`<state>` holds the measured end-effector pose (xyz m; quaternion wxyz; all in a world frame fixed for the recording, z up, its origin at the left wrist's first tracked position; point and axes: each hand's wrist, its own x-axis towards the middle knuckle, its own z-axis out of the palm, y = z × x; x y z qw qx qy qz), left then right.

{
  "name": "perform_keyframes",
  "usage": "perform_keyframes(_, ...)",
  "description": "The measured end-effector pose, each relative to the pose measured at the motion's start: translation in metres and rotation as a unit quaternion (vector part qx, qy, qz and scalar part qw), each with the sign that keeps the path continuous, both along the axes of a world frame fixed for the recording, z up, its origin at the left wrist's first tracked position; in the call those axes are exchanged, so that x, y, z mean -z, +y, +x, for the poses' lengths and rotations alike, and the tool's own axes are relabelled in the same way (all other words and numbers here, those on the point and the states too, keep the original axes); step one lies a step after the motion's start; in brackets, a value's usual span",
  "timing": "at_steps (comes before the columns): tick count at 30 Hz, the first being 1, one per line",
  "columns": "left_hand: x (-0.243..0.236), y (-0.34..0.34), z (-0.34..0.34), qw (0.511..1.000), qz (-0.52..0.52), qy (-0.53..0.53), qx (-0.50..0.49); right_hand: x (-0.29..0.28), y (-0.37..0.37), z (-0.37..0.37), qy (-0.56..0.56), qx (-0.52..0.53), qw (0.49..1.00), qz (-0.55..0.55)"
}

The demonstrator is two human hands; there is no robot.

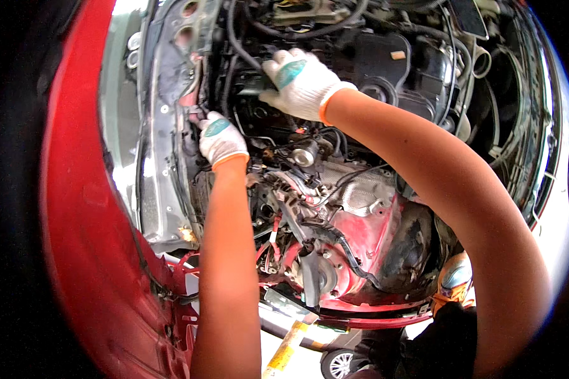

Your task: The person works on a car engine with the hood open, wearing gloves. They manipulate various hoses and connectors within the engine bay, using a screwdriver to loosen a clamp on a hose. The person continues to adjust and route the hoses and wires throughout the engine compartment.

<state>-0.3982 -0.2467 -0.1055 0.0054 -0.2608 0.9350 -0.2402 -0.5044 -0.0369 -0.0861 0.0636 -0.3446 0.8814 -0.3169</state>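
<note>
My left hand (222, 139), in a white glove with an orange cuff, reaches to the left side of the engine bay beside the grey body panel (167, 158). Its fingers curl round something I cannot make out among dark fittings. Higher and to the right, my right hand (300, 85), gloved the same way, has curled fingers at the lower end of a black hose (237, 41); what they grip is hidden. Below both hands lie a silver cylindrical part (305, 153), a perforated metal shield (354, 183) and wiring.
A red body panel (79, 221) runs down the left. At upper right are a black engine cover (379, 54), a phone-like dark object (466, 16) and a fan shroud (506, 101). A wheel (340, 364), a yellow bar (287, 347) and an orange shoe (449, 294) show at the bottom.
</note>
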Motion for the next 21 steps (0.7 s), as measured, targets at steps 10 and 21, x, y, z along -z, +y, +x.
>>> perform_keyframes(10,0.002,-0.02,0.008,1.0,-0.012,0.017,0.003,-0.009,-0.003,0.005,-0.009,-0.01,1.0,0.012)
perform_keyframes(21,-0.06,0.003,-0.018,0.96,0.223,-0.122,-0.116,-0.008,-0.001,0.003,-0.007,-0.022,1.0,0.021)
